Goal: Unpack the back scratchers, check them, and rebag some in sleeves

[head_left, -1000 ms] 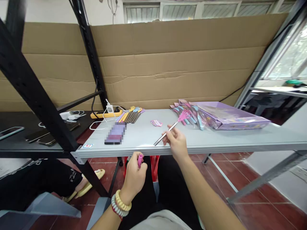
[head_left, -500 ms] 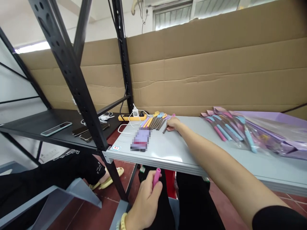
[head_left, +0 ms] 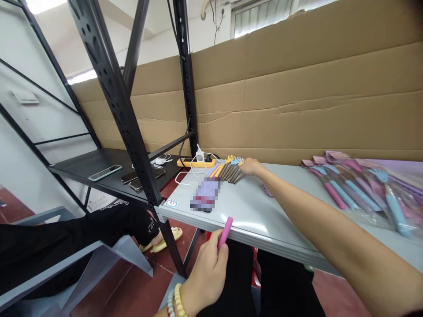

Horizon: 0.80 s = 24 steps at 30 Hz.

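My left hand (head_left: 208, 268), in front of the table edge, is closed around a pink tube (head_left: 225, 233) that points up and away. At the back of the table my right hand (head_left: 251, 167) is bent down with its fingers together, beside a row of back scratchers. These have dark brown rods (head_left: 231, 173) and yellow and blue claw-shaped heads (head_left: 236, 160). Whatever the right fingers hold is hidden behind the hand. Yellow and purple handles (head_left: 216, 171) lie at the row's left end.
A blurred-out phone (head_left: 205, 196) lies left on the grey table (head_left: 241, 207). Bagged scratchers (head_left: 350, 185) cover the right side. Behind the phone is a yellow power strip (head_left: 194, 163) with white cables. A black rack post (head_left: 132, 127) stands left, near a seated person's leg (head_left: 109, 224).
The view has swung left. My right hand has come in against the rods; the brown rod it held apart from them no longer shows separately. My left hand still grips the pink tube, now raised slightly.
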Each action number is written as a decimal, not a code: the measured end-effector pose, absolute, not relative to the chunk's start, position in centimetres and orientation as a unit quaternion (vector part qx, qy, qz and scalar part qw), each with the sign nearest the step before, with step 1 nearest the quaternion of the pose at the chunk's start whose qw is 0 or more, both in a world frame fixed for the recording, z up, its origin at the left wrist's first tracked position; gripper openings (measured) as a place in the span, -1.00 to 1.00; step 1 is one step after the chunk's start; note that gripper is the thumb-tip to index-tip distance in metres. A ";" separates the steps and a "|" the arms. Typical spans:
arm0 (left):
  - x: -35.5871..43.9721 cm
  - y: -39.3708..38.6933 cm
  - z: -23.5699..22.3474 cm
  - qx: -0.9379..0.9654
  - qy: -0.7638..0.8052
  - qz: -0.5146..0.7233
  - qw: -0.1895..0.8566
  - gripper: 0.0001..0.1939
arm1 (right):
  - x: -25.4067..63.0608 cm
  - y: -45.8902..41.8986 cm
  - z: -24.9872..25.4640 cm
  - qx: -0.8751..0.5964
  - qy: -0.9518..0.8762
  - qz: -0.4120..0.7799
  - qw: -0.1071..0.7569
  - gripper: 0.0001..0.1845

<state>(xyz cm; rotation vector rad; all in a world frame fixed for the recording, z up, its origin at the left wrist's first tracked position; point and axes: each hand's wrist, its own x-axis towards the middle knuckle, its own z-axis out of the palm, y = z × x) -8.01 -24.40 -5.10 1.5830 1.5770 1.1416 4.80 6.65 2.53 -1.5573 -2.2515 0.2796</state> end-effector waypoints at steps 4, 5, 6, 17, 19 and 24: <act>-6.5 -20.9 -3.1 0.629 0.578 0.430 0.292 -0.64 | 7.1 2.1 3.5 -0.474 -0.820 0.215 0.239 -0.49; -6.0 -19.6 -2.5 0.638 0.565 0.434 0.290 -0.65 | 7.8 0.7 3.6 -0.420 -0.824 0.279 0.256 -0.42; -5.5 -18.1 -1.9 0.650 0.552 0.438 0.286 -0.65 | 8.5 -0.6 3.7 -0.370 -0.822 0.338 0.271 -0.39; -0.2 -4.7 1.7 0.804 0.477 0.347 0.080 -0.71 | 17.9 -1.7 1.6 -0.426 -0.732 0.323 0.423 -0.48; 0.1 -3.3 1.2 0.830 0.431 0.346 0.076 -0.71 | 19.4 -1.9 0.9 -0.426 -0.705 0.369 0.431 -0.51; 0.2 -1.6 -0.5 0.851 0.402 0.333 0.059 -0.74 | 20.9 -2.9 -0.7 -0.436 -0.676 0.410 0.430 -0.51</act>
